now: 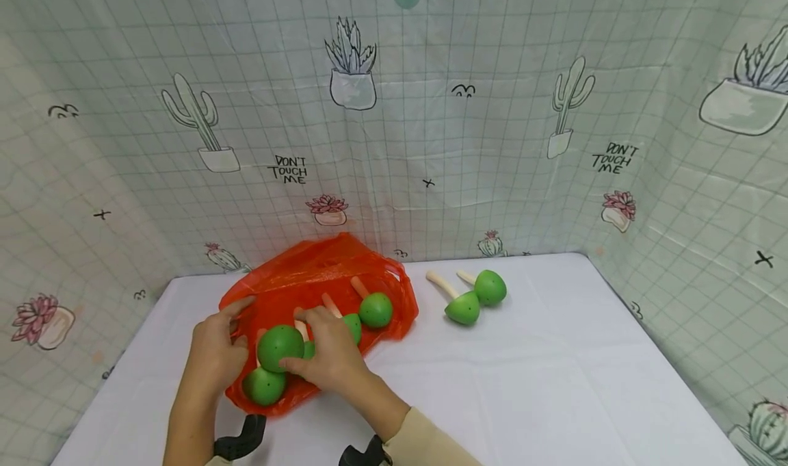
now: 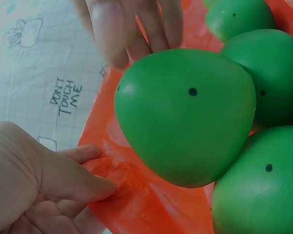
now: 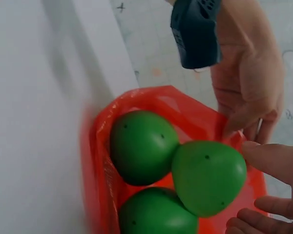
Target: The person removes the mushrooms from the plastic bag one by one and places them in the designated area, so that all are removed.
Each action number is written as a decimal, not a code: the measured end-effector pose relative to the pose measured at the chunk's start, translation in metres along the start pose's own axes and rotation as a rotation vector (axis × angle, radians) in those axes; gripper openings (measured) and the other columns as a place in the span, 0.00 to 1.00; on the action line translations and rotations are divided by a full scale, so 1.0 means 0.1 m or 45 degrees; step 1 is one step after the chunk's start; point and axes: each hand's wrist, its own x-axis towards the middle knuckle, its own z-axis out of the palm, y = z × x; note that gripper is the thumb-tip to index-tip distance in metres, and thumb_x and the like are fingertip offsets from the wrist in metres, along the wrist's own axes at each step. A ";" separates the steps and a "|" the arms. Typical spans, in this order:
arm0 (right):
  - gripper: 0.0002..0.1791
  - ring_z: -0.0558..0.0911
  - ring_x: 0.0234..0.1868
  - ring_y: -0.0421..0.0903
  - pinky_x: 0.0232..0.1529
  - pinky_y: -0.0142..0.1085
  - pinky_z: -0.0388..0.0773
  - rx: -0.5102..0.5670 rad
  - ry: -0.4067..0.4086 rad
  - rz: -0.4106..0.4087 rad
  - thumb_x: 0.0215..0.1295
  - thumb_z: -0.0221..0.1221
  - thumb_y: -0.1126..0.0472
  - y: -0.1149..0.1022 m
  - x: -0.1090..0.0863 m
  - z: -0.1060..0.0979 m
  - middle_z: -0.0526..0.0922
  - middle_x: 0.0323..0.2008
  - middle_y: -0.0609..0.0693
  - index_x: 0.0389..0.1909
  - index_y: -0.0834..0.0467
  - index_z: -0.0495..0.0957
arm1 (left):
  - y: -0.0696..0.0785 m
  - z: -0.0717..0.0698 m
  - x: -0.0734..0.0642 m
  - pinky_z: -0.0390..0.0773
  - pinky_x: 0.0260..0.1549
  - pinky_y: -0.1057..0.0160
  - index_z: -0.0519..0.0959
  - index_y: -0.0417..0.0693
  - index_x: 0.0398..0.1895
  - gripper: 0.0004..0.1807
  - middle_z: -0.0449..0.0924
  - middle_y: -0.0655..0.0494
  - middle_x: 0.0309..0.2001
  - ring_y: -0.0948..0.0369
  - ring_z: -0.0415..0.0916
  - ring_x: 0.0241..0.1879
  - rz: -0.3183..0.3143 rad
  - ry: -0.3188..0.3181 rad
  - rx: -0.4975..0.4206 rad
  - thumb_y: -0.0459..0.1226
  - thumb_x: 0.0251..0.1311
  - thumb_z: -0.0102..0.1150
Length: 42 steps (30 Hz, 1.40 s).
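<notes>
A red plastic bag (image 1: pixel 326 264) lies open on the table with several green-capped toy mushrooms in it. My left hand (image 1: pixel 217 353) is at its left side, pinching the bag's edge between thumb and fingers, as the left wrist view shows (image 2: pixel 44 180). My right hand (image 1: pixel 332 350) reaches in and holds one toy mushroom (image 1: pixel 280 348) by its dotted cap (image 2: pixel 185 117), thumb against the side; its stem is hidden. Another mushroom (image 1: pixel 263 386) sits right below that cap. Farther right in the bag, a mushroom (image 1: pixel 375 310) lies with its pale stem pointing back.
Two more toy mushrooms (image 1: pixel 463 308) (image 1: pixel 490 288) lie touching on the white table (image 1: pixel 523 384), to the right of the bag. A patterned cloth (image 1: pixel 425 137) with cactus drawings hangs behind and at both sides. Dark straps (image 1: pixel 241 438) are on both wrists.
</notes>
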 end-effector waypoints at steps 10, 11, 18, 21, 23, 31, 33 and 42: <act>0.38 0.79 0.63 0.43 0.78 0.46 0.59 -0.184 -0.045 -0.026 0.56 0.79 0.49 -0.03 0.00 0.17 0.81 0.61 0.49 0.64 0.59 0.78 | -0.01 0.03 0.00 0.76 0.60 0.36 0.69 0.34 0.75 0.33 0.71 0.26 0.68 0.31 0.73 0.63 0.015 0.006 0.001 0.19 0.64 0.52; 0.37 0.80 0.62 0.43 0.76 0.44 0.63 -0.177 -0.049 -0.014 0.56 0.79 0.49 -0.03 0.00 0.18 0.81 0.61 0.49 0.64 0.59 0.78 | 0.00 0.03 0.00 0.76 0.60 0.36 0.69 0.34 0.75 0.33 0.71 0.26 0.68 0.31 0.73 0.63 0.015 0.006 -0.001 0.19 0.64 0.52; 0.35 0.80 0.57 0.42 0.61 0.34 0.78 -0.118 -0.033 0.018 0.56 0.79 0.52 -0.02 0.00 0.21 0.80 0.58 0.47 0.63 0.59 0.79 | 0.00 0.03 0.01 0.76 0.60 0.36 0.69 0.34 0.75 0.33 0.72 0.26 0.67 0.31 0.74 0.63 0.023 0.012 -0.002 0.19 0.64 0.52; 0.33 0.80 0.56 0.42 0.60 0.33 0.79 -0.113 -0.014 0.007 0.57 0.79 0.54 -0.01 -0.01 0.23 0.81 0.57 0.47 0.62 0.59 0.79 | 0.00 0.03 0.01 0.76 0.61 0.35 0.69 0.34 0.75 0.33 0.72 0.25 0.67 0.31 0.74 0.63 0.034 0.013 -0.001 0.19 0.64 0.51; 0.32 0.80 0.56 0.42 0.60 0.34 0.78 -0.116 0.002 -0.007 0.58 0.78 0.54 0.00 -0.01 0.24 0.81 0.57 0.47 0.62 0.59 0.80 | -0.01 0.03 0.01 0.76 0.61 0.35 0.70 0.34 0.74 0.33 0.73 0.25 0.66 0.31 0.74 0.63 0.048 0.019 0.001 0.19 0.64 0.51; 0.31 0.80 0.57 0.43 0.60 0.34 0.79 -0.109 0.022 -0.023 0.60 0.77 0.56 0.00 -0.04 0.25 0.80 0.57 0.48 0.62 0.60 0.79 | -0.01 0.04 0.01 0.76 0.61 0.34 0.70 0.34 0.74 0.33 0.73 0.27 0.67 0.31 0.74 0.63 0.063 0.013 0.004 0.19 0.62 0.51; 0.31 0.80 0.58 0.43 0.61 0.34 0.79 -0.106 0.026 -0.028 0.60 0.77 0.57 0.00 -0.04 0.25 0.80 0.58 0.48 0.62 0.60 0.79 | -0.01 0.04 0.01 0.76 0.61 0.34 0.71 0.34 0.74 0.33 0.73 0.27 0.67 0.31 0.75 0.62 0.060 0.017 0.004 0.18 0.62 0.51; 0.31 0.80 0.61 0.44 0.63 0.35 0.78 -0.061 0.049 -0.059 0.62 0.75 0.57 -0.06 -0.07 0.14 0.79 0.62 0.49 0.64 0.59 0.78 | -0.01 0.02 0.01 0.76 0.60 0.33 0.71 0.34 0.73 0.33 0.74 0.25 0.66 0.31 0.75 0.62 0.062 0.019 0.025 0.19 0.61 0.50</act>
